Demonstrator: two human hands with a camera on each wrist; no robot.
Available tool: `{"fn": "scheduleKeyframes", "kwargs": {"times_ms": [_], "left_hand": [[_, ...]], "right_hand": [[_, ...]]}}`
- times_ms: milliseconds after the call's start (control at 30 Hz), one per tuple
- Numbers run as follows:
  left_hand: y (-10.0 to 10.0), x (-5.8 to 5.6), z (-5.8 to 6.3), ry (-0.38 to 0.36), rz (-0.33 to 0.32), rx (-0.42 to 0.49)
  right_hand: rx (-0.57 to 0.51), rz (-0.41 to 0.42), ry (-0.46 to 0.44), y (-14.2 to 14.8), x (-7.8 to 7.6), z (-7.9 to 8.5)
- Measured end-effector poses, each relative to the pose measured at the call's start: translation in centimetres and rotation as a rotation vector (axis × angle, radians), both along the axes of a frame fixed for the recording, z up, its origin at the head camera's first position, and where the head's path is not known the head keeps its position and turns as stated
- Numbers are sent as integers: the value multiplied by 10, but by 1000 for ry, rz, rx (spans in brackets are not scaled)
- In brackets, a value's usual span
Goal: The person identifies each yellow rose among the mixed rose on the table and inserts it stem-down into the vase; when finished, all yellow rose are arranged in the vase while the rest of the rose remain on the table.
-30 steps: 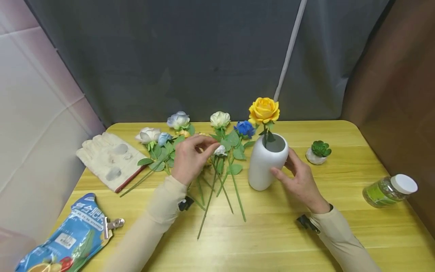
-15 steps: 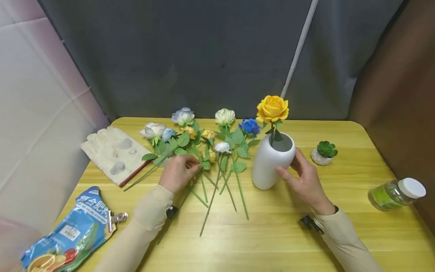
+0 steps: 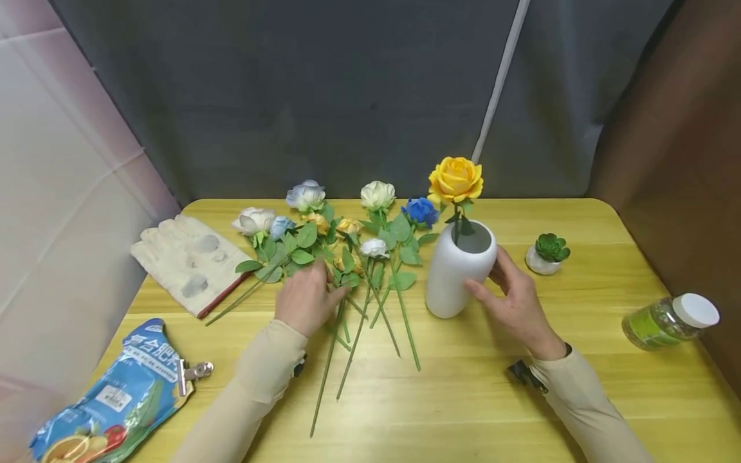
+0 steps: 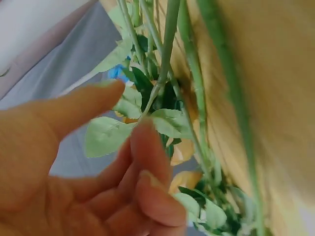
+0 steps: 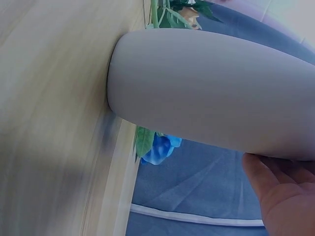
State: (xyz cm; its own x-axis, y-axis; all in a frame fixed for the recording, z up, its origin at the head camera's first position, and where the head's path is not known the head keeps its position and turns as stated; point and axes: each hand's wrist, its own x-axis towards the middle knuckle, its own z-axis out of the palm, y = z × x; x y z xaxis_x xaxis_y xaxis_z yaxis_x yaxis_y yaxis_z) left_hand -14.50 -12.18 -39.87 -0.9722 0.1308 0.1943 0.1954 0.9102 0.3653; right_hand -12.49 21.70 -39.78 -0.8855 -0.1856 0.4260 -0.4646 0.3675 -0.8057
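Observation:
Several artificial flowers lie in a loose heap in the head view, among them a small white one (image 3: 374, 248), a blue rose (image 3: 420, 211) and a cream one (image 3: 378, 195). My left hand (image 3: 308, 297) is over the leaves and stems at the heap's front left. In the left wrist view, its thumb and index finger stand apart beside a green stem (image 4: 168, 54), with the index fingertip by a leaf (image 4: 108, 136). My right hand (image 3: 515, 302) holds the side of a white vase (image 3: 457, 276), thumb in front, other fingers partly hidden behind. A yellow rose (image 3: 456, 179) stands in the vase.
A pair of work gloves (image 3: 188, 260) lies at the left, behind a blue bag (image 3: 124, 392) with a metal clip (image 3: 195, 373). To the right are a small potted succulent (image 3: 547, 253) and a clear jar with a white lid (image 3: 670, 321). A dark curtain hangs behind the table.
My left hand has moved from above the heap, near the small white flower, down and left to the stems. One long stem has swung right over the last half second. My right hand stays on the vase.

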Motion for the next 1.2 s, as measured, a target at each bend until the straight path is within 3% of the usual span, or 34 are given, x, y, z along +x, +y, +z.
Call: {"fn": "scheduleKeyframes", "kwargs": {"times_ms": [200,433,767,1000,1200], "left_hand": [[-10,12,-2,-210,-72,-41],[-13,10,-5,-274,-102,31],[-20,13,19,-278,-121,196],[-21,11,31,-120,-125,296],[-18,9,38,-41,-112,343]], "right_hand": [[4,-4,11,0,-2,2],[5,-4,-3,0,-1,0],[7,1,-6,-1,-2,3],[8,-8,-3,-1,-1,1],[3,-9,-6,0,0,0]]}}
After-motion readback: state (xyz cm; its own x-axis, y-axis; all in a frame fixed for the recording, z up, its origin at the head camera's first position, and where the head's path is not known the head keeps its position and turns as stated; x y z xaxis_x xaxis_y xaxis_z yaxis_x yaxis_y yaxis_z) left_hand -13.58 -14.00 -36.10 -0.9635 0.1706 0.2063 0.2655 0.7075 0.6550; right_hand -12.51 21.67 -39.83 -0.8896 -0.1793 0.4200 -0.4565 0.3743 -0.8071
